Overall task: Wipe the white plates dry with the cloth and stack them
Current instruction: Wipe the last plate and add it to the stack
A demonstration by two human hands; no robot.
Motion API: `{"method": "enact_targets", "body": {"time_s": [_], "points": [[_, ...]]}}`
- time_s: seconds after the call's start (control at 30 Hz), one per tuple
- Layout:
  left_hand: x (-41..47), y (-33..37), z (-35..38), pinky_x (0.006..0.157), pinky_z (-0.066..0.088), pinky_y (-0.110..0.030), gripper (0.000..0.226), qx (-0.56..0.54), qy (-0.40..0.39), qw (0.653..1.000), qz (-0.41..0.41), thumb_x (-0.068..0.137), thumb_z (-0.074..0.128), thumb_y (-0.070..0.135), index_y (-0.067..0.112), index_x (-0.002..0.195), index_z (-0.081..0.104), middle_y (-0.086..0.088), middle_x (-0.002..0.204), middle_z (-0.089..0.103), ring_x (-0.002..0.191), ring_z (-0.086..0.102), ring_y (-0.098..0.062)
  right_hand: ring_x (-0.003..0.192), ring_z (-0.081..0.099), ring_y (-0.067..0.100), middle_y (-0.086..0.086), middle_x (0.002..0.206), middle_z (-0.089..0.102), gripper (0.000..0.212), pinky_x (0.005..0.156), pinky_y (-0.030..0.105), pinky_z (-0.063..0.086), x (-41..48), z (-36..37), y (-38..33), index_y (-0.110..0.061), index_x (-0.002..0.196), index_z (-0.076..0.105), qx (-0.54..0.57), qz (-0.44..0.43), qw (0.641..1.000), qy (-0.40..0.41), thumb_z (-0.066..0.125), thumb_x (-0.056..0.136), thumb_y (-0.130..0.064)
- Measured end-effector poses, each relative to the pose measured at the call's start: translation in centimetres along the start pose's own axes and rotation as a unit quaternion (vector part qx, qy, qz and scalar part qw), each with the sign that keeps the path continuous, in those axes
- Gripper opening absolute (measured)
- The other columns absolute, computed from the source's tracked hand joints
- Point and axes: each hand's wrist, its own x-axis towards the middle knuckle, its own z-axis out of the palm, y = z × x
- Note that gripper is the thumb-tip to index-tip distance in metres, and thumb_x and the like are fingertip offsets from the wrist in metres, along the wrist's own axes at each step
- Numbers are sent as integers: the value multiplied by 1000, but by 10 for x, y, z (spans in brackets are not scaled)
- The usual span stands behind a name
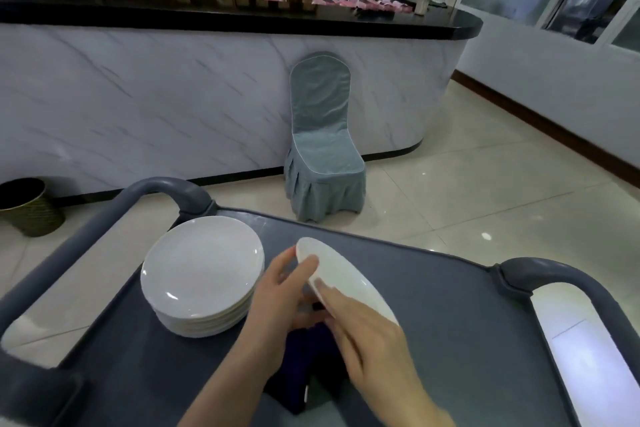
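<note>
Now, one white plate (349, 279) is up off the cart (450, 308), tilted on edge between both hands, just right of the stack of plates (202, 270). The left hand (277, 291) has it: thumb hooked over the far rim, fingers (306, 265) curled behind, a firm pinch. The right hand (367, 333) lies along the near rim, its fingers (323, 286) fairly straight against the white surface, but it is blurred, and I cannot tell whether it clasps the plate or only rests on it. The dark blue cloth (313, 352) is bunched below the two hands, low between the wrists; whether either hand has hold of it is hidden.

By my reading, this is the wiping step on a single plate, with a good pile already standing neat on the left. What comes next calls for one of two things. If the plate is dry, swing it left, level it, and lower it square onto the stack so the rims line up. If not, get the cloth up against its face first. Mind that tilt: a wet rim can slip.
</note>
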Motion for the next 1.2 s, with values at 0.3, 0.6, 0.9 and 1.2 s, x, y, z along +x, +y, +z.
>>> {"method": "enact_targets", "body": {"time_s": [0.3,0.6,0.9,1.2], "points": [[1,18,-98,56,58,-36,39,-13,159,985,64,91,54,10,43,107,66,2,94,73,88,68,-27,151,11,2,-24,162,12,59,122,29,13,67,39,0,-49,150,19,60,170,983,-29,47,98,-54],[22,22,-173,80,44,-26,43,171,227,946,156,75,59,45,71,104,41,35,116,48,112,49,-2,107,66,13,-10,115,70,34,90,37,55,111,149,-21,-32,125,61,374,358,853,61,52,99,-12],[68,12,-219,115,16,-38,72,233,227,937,127,81,45,36,40,149,25,31,152,14,147,-6,4,138,44,24,-3,144,54,42,116,55,31,138,205,-13,-33,138,51,304,383,870,56,49,100,-15],[83,-7,-233,120,24,-43,70,219,188,952,98,82,47,37,50,147,25,29,158,18,147,13,1,141,39,16,-10,154,41,48,117,50,33,138,216,0,-34,142,46,285,392,873,52,50,100,-11]]}}
